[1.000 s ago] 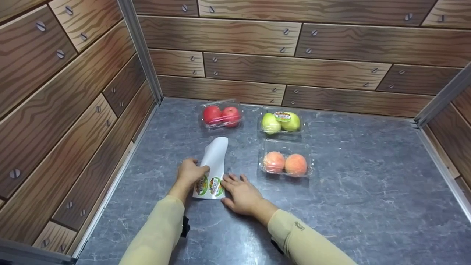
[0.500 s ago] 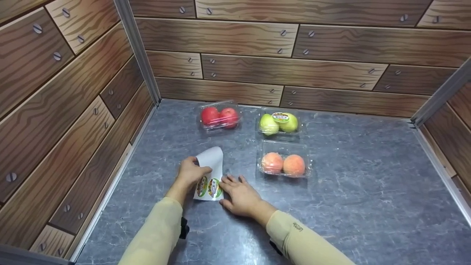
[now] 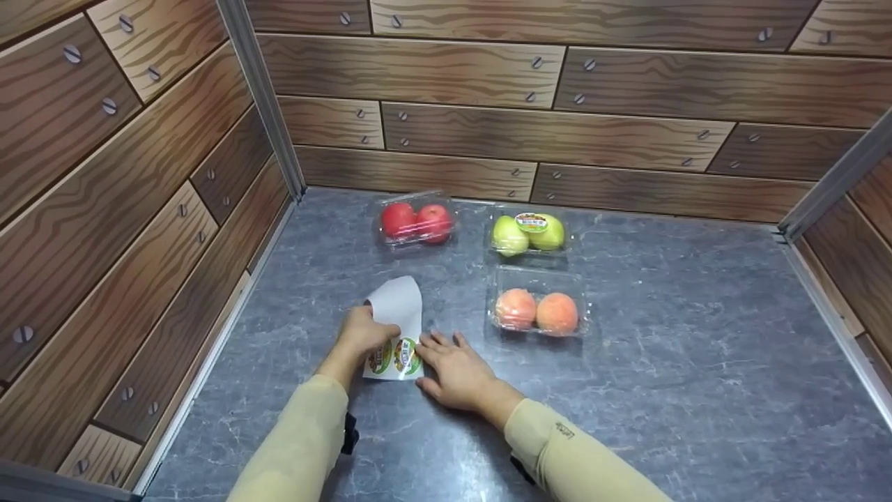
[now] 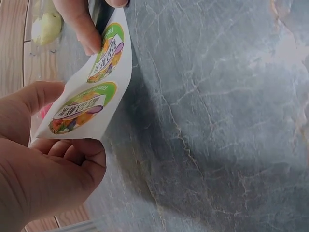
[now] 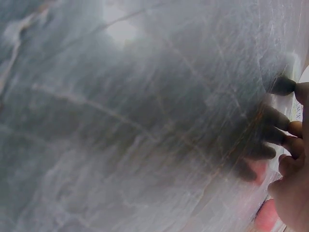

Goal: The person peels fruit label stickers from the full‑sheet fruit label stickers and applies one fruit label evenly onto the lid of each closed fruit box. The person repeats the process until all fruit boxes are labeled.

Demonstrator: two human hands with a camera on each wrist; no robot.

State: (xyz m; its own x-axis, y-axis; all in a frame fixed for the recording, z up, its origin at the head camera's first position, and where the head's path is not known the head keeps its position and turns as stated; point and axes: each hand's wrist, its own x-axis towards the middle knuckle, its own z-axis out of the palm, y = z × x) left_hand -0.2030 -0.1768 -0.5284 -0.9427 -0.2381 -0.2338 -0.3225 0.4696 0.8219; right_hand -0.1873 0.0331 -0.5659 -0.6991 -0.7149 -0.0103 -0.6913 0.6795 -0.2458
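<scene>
A white sticker sheet (image 3: 400, 307) with two oval fruit labels at its near end is bent upward at its far end. My left hand (image 3: 362, 331) grips its left edge, the thumb (image 4: 46, 94) above and the curled fingers (image 4: 79, 152) underneath. My right hand (image 3: 456, 373) rests beside the sheet's right edge, fingers spread and touching it near one label. In the left wrist view both labels (image 4: 83, 107) show clearly. The right wrist view catches only part of the right hand (image 5: 292, 179) low over the table.
Behind the sheet lies a clear box of red fruit (image 3: 416, 223). To its right stands a clear box of green pears (image 3: 528, 236) with an oval label on its lid. Nearer is a clear box of peaches (image 3: 536, 312). Wood-patterned walls (image 3: 418, 70) enclose the grey marbled table (image 3: 697, 348).
The sheet's far end has dropped nearer and curled to the left. My left hand has shifted slightly toward me along the sheet's edge. My right hand has stayed put.
</scene>
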